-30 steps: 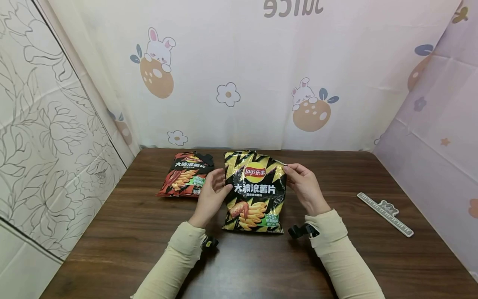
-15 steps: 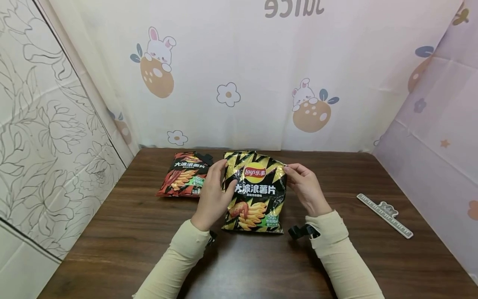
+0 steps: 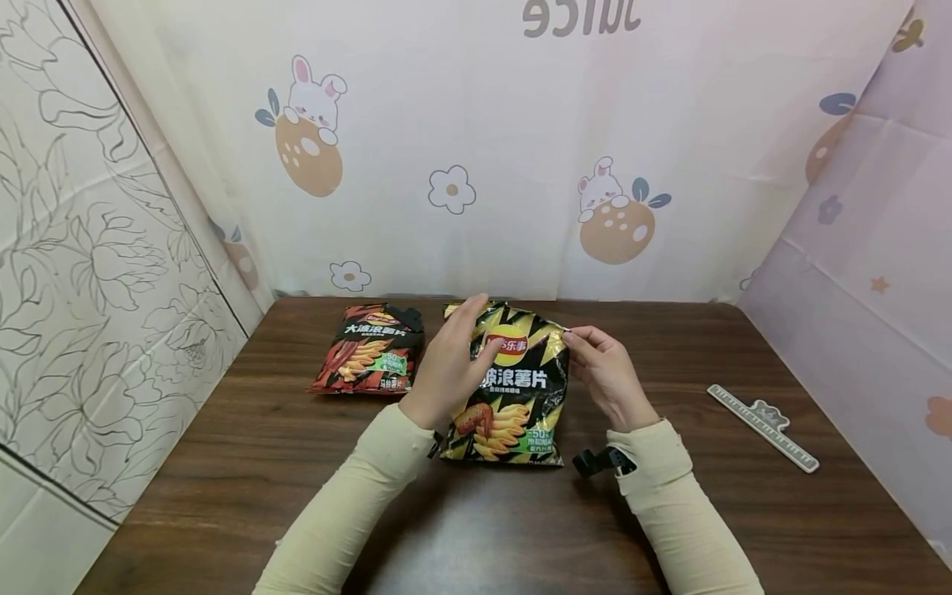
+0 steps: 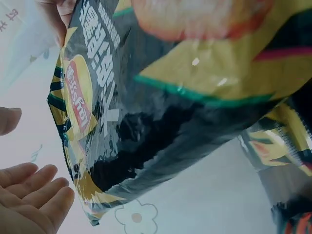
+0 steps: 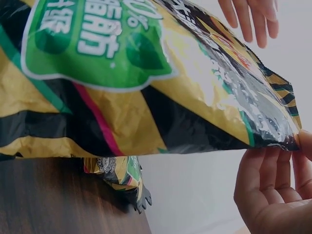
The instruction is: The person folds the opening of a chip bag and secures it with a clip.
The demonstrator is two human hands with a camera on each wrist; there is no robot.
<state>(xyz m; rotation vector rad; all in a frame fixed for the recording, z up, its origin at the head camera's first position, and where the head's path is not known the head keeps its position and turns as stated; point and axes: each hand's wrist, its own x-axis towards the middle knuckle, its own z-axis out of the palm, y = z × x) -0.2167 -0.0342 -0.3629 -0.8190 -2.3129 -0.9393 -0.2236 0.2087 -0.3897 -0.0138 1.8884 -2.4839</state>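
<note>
A yellow and black chip bag (image 3: 513, 388) stands upright in front of me, its printed front toward the head camera. My right hand (image 3: 610, 376) pinches its upper right corner between thumb and fingers, seen closer in the right wrist view (image 5: 273, 185). My left hand (image 3: 449, 364) is before the bag's upper left part, fingers straight, overlapping the logo. In the left wrist view, that left hand (image 4: 34, 195) is apart from the bag's top edge, palm turned toward it. A red and black chip bag (image 3: 364, 351) lies left of the left hand, a black clip (image 3: 404, 318) at its upper corner.
A pale ruler-shaped bag clip (image 3: 766, 426) lies on the right of the brown wooden table (image 3: 506, 537). Behind the held bag, the right wrist view shows another yellow and black bag (image 5: 117, 175). A printed curtain (image 3: 521, 165) rises at the table's back edge.
My left hand has moved from the bag's left edge up and to the right, across its front, its fingers now straighter. The right hand keeps its pinch on the corner.
</note>
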